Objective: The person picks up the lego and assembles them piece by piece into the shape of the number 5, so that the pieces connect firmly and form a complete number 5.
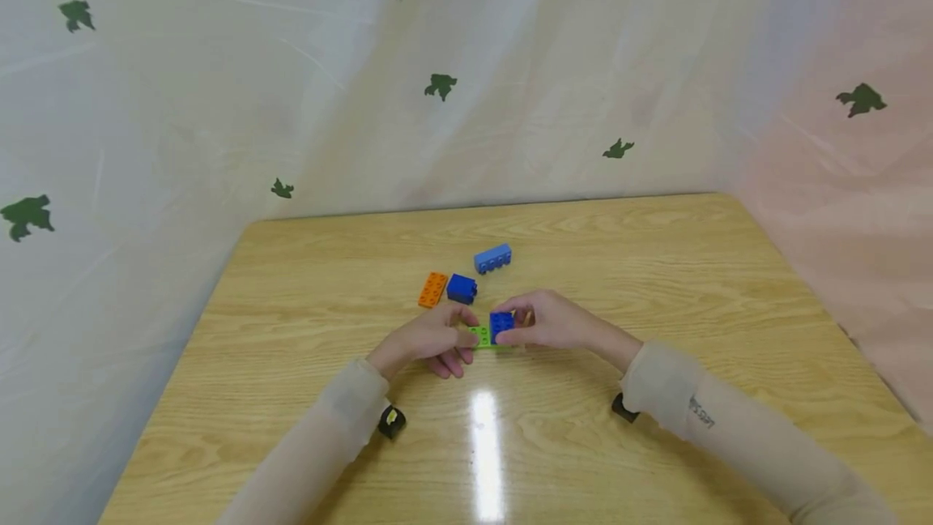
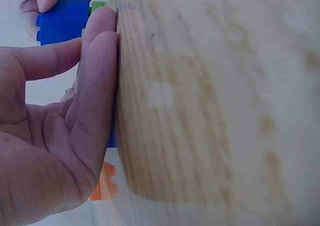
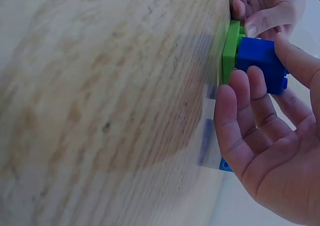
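A flat light-green building brick (image 1: 481, 336) lies on the wooden table in front of me. My left hand (image 1: 432, 339) pinches its left end between thumb and fingers. On the green brick's studs sits a blue brick (image 1: 500, 326), and my right hand (image 1: 550, 321) grips it from the right. In the right wrist view the blue brick (image 3: 260, 61) meets the green brick (image 3: 230, 54); whether it is fully pressed down I cannot tell. Fingers hide part of the green brick in the left wrist view, where the blue brick (image 2: 64, 22) shows beyond my left hand.
Just beyond my left hand lie a flat orange brick (image 1: 433, 289) and a dark blue brick (image 1: 462, 288) on its side. Farther back is a long, lighter blue brick (image 1: 493, 258), studs facing me. A patterned cloth (image 1: 510, 128) hangs behind the table (image 1: 619, 249).
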